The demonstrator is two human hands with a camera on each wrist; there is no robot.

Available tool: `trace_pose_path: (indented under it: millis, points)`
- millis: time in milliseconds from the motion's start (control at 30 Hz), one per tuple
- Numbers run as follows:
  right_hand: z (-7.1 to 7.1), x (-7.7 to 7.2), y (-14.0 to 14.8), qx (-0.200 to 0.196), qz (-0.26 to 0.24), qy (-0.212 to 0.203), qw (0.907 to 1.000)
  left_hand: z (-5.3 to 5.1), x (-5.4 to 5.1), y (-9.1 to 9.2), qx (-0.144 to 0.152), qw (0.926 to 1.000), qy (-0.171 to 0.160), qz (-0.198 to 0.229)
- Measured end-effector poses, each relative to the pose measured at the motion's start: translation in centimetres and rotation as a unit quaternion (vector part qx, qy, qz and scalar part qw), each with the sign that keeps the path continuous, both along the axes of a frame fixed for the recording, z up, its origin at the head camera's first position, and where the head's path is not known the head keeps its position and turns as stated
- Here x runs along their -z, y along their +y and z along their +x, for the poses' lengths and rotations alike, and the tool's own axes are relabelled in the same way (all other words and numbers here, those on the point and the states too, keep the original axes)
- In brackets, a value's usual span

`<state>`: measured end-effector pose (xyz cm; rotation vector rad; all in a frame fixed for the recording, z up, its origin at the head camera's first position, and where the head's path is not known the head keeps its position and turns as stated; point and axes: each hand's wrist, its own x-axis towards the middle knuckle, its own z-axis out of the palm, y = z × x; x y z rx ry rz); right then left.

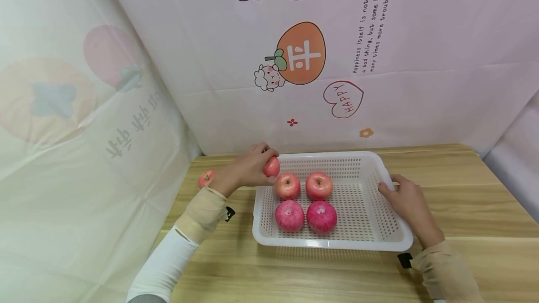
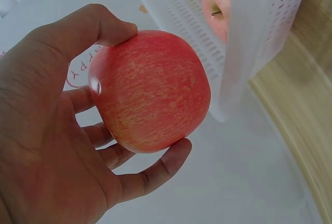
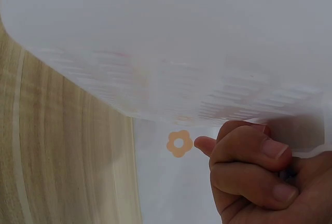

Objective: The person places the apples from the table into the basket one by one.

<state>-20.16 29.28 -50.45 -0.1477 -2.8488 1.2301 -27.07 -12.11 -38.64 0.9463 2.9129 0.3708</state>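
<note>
A red apple [image 1: 271,166] is held in my left hand [image 1: 251,166], just over the back left corner of a white plastic basket [image 1: 332,243]. In the left wrist view, thumb and fingers curve round that apple [image 2: 153,92], and the basket wall [image 2: 254,32] stands beside it. Inside the basket, on its left side, sit two light red apples at the back, one left [image 1: 287,186] and one right [image 1: 319,186], with two pinker apples [image 1: 289,216] in front. My right hand [image 1: 406,202] grips the basket's right rim, thumb over the edge; its curled fingers [image 3: 249,177] show below the basket in the right wrist view.
Another red apple [image 1: 206,178] lies on the wooden table [image 1: 236,265] left of the basket, partly behind my left wrist. A white printed cloth [image 1: 236,116] hangs along the table's back edge, and another pale cloth [image 1: 97,191] hangs at the left.
</note>
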Motion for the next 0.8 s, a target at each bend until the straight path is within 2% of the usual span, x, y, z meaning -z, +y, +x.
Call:
trace_pose_path:
  millis: [533,800]
  points:
    - [0.0,-0.1,0.0,0.001,-0.004,-0.007,1.0,-0.1,-0.2,2.2,0.011,0.9999,-0.001,-0.005]
    - [0.0,-0.1,-0.1,0.003,-0.001,-0.001,1.0,-0.4,0.2,3.1,0.014,0.9999,0.0,-0.004]
